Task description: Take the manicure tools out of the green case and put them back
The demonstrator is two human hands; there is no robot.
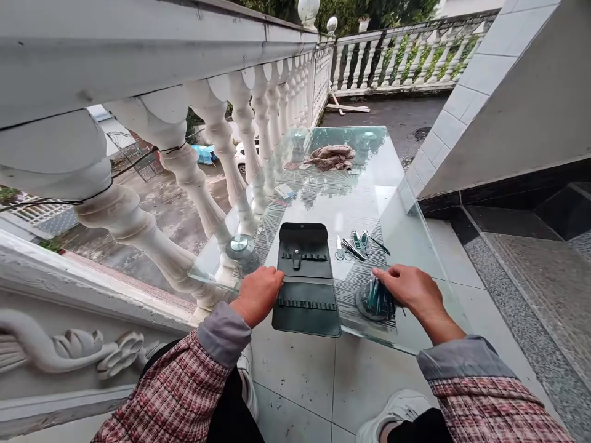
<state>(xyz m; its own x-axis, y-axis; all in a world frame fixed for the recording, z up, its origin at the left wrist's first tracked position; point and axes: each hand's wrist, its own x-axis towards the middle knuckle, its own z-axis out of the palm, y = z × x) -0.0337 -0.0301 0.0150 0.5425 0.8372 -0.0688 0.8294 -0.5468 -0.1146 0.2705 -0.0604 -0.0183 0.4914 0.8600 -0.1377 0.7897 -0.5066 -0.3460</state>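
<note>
An unfolded black manicure case [307,317] lies on the glass table, with rows of elastic loops and a small snap strap on its inside. My left hand [259,295] is closed on the case's left edge. At the table's near right, my right hand [410,292] has its thumb and fingers pinched at the upper ends of a bunch of slim teal manicure tools [379,301]. The fingers partly cover these tools. Beyond them lie several nail clippers [359,240], small scissors [340,249] and a dark curved tool [379,245].
The glass table [415,246] has round metal caps, one [240,245] at the near left. Farther back are a crumpled brown cloth [330,157] and a small packet [285,191]. A white balustrade [184,172] runs along the left; stone steps [535,264] rise at right.
</note>
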